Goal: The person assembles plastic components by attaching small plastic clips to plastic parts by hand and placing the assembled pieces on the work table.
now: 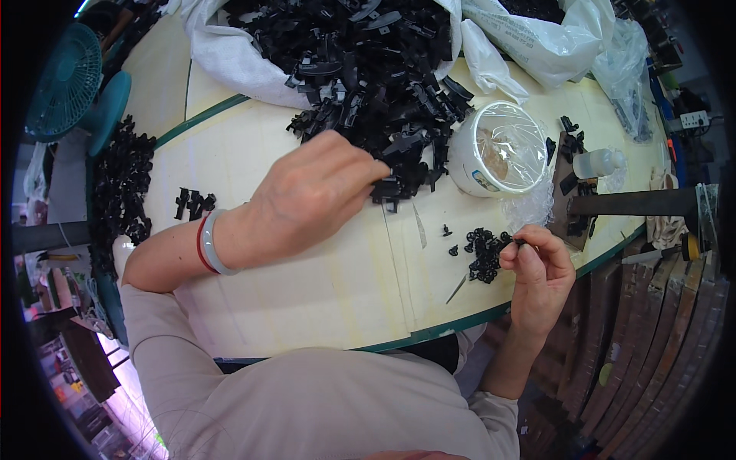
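Observation:
My left hand (310,195) is at the near edge of a big heap of black plastic parts (360,77). Its fingers are curled together against the heap, and whatever they grip is hidden. On the right, my right hand (543,272) pinches a small black plastic piece (520,242) between thumb and fingers. Just left of it lies a small pile of little black plastic pieces (484,257), with a couple of loose ones beside it.
A white sack (241,73) spills the heap. A white tub (468,157) with clear film stands right of it, near a translucent bottle (598,163) and a metal bar (632,203). More black parts (123,184) line the left edge by a green fan (65,80).

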### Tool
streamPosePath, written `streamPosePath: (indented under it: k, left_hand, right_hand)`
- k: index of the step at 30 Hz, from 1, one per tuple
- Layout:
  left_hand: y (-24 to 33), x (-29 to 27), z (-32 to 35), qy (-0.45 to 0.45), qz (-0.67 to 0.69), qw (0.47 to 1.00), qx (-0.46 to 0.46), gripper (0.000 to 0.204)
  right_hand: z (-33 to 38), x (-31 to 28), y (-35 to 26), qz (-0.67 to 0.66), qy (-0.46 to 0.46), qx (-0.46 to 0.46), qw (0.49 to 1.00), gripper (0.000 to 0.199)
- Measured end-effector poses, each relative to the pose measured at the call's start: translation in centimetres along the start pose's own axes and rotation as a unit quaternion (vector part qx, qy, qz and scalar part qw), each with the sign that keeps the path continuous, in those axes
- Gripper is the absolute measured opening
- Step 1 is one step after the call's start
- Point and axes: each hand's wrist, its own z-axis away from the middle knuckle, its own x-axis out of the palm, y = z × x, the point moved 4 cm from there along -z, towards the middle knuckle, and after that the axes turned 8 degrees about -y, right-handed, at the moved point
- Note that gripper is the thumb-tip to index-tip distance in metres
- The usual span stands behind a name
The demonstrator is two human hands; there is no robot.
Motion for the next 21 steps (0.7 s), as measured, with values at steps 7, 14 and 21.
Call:
streamPosePath:
  k: [7, 14, 21]
  left_hand:
    - [1.2, 1.0, 1.5, -0.014, -0.019, 0.996, 0.091, 0.036]
    - [1.7, 0.5, 1.7, -0.010, -0.038, 0.996, 0.084, 0.037]
    - [1.8, -0.9, 1.5, -0.059, 0.066, 0.996, -0.008, 0.040]
  right_hand:
    - [0.0, 0.5, -0.5, 0.055, -0.015, -0.033, 0.998, 0.016]
    - [-1.2, 0.5, -1.7, 0.126, -0.001, -0.058, 0.990, 0.017]
    - [-1.9, 0.8, -3.0, 0.265, -0.020, -0.115, 0.957, 0.022]
